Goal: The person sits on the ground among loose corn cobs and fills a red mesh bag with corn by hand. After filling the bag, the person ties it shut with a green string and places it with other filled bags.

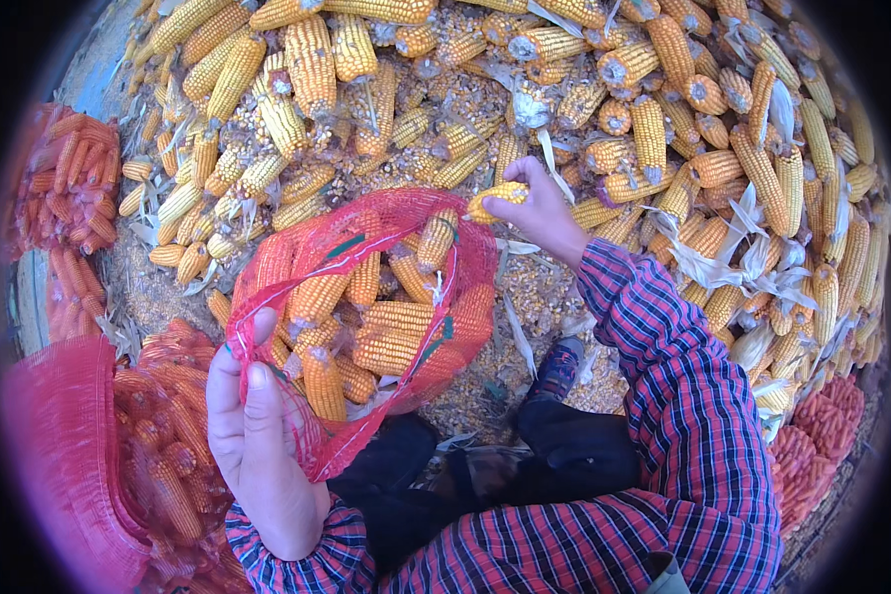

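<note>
My left hand (257,445) is closed on the rim of a red mesh bag (470,307), whose mouth gapes toward me. Inside the bag lie several yellow-orange corn cobs (396,346). Just beyond the bag's far right rim, my right hand (537,213) grips a short yellow corn cob (495,201), apart from the heap. Part of that cob is hidden by my fingers. A single cob (436,240) leans upright within the mouth, close to the far rim.
A large heap of loose cobs (653,139) with dry husks (752,247) spreads ahead and to the right. Filled red mesh bags (64,183) stand on the left, another bag (817,436) at the lower right. Loose kernels (475,401) litter the ground around my shoe (561,366).
</note>
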